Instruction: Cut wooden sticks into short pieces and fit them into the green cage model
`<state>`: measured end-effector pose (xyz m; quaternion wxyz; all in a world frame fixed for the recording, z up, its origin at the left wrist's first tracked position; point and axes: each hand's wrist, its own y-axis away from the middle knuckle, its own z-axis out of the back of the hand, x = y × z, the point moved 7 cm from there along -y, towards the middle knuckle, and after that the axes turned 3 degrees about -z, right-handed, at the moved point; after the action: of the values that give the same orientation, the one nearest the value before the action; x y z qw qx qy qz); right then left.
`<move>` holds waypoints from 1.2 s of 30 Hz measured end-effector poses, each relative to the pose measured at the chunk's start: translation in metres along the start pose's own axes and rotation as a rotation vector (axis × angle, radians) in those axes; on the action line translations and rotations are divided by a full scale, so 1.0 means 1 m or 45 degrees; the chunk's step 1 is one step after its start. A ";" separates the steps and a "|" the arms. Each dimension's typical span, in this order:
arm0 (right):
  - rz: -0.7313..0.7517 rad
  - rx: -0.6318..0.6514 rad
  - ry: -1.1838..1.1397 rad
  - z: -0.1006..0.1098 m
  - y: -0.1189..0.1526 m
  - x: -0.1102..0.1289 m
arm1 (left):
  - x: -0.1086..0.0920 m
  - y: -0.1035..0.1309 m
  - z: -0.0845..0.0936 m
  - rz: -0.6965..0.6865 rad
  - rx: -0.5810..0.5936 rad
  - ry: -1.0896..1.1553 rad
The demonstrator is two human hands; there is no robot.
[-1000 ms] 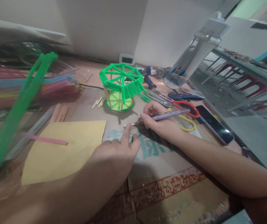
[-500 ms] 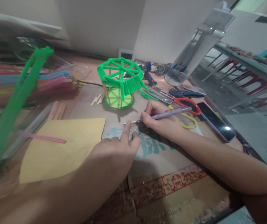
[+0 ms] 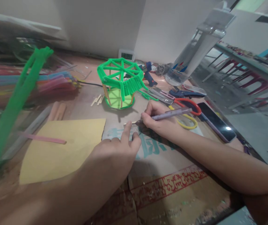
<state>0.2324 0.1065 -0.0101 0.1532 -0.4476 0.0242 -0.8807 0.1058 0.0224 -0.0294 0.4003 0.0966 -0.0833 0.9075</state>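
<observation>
My left hand (image 3: 115,154) reaches in with its index finger stretched out and the others curled. Its fingertip presses a short, thin wooden stick (image 3: 126,124) down on the cardboard (image 3: 87,107). In my right hand (image 3: 160,122) a slim purple-grey pen (image 3: 171,113) is gripped, its tip down at the stick's right end. Just beyond both hands stands a green cage-like model (image 3: 121,82) with a spoked top, wooden posts and a light-green base. Several short wooden sticks (image 3: 97,100) lie left of the model.
Scissors (image 3: 187,120), a phone (image 3: 218,122) and a clear bottle (image 3: 194,53) are on the right. Behind the model lies a blue glue gun (image 3: 150,75). A yellow sheet (image 3: 65,156), a pink strip (image 3: 47,138) and green fuzzy stems (image 3: 17,103) are on the left.
</observation>
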 end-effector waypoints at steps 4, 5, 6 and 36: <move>-0.014 0.015 -0.051 -0.001 0.001 -0.001 | -0.001 0.000 0.000 -0.007 -0.003 -0.026; -0.020 0.012 -0.054 -0.001 0.001 -0.001 | -0.001 0.001 0.000 -0.006 0.002 -0.027; -0.025 0.007 -0.050 0.000 0.001 -0.001 | -0.001 0.001 0.000 -0.007 0.007 -0.025; -0.063 0.036 -0.036 -0.003 0.000 -0.007 | -0.001 -0.003 -0.001 -0.045 0.111 0.044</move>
<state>0.2337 0.1078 -0.0176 0.1379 -0.4582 -0.0015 -0.8781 0.1084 0.0237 -0.0302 0.4128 0.0998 -0.0352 0.9046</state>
